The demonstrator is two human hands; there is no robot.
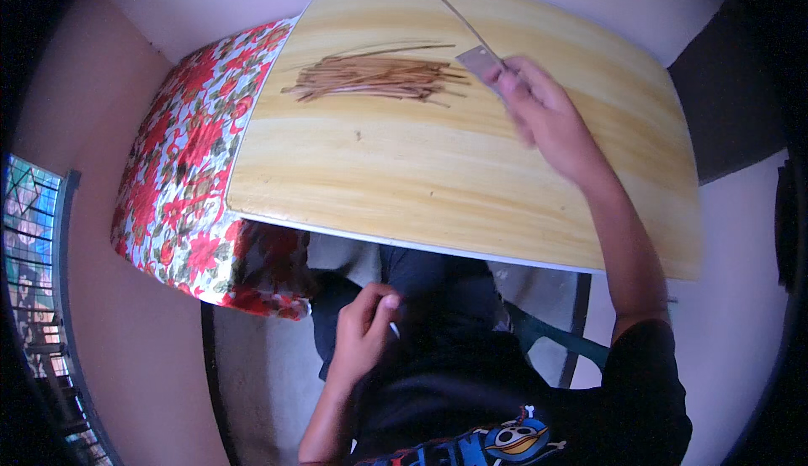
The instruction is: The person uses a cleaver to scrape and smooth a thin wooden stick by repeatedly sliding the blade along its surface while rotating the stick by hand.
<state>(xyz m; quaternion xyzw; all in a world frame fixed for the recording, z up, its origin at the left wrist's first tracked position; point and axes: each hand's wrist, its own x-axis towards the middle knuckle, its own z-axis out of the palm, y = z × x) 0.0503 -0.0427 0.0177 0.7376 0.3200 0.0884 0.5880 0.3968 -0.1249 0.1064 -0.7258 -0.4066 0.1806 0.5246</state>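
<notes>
My right hand (536, 103) is raised over the right half of the table, slightly blurred. It grips a flat grey plate (478, 62), metal by its look, with a small hole near its end. A thin brown stick (456, 13) runs from the same fingers up and left to the table's far edge. Left of this hand lies a loose bundle of thin brown sticks (379, 78), roughly parallel, with uneven ends. My left hand (369, 318) is curled above my lap, below the table's near edge. A small whitish object (394, 329) shows under its thumb, mostly hidden.
The table (379, 176) has a pale wood-grain top with a light rim. A surface under a red floral cloth (189, 150) adjoins its left side. Walls stand behind and at both sides; a barred window (38, 245) is far left. A dark green chair part (555, 336) shows beside me.
</notes>
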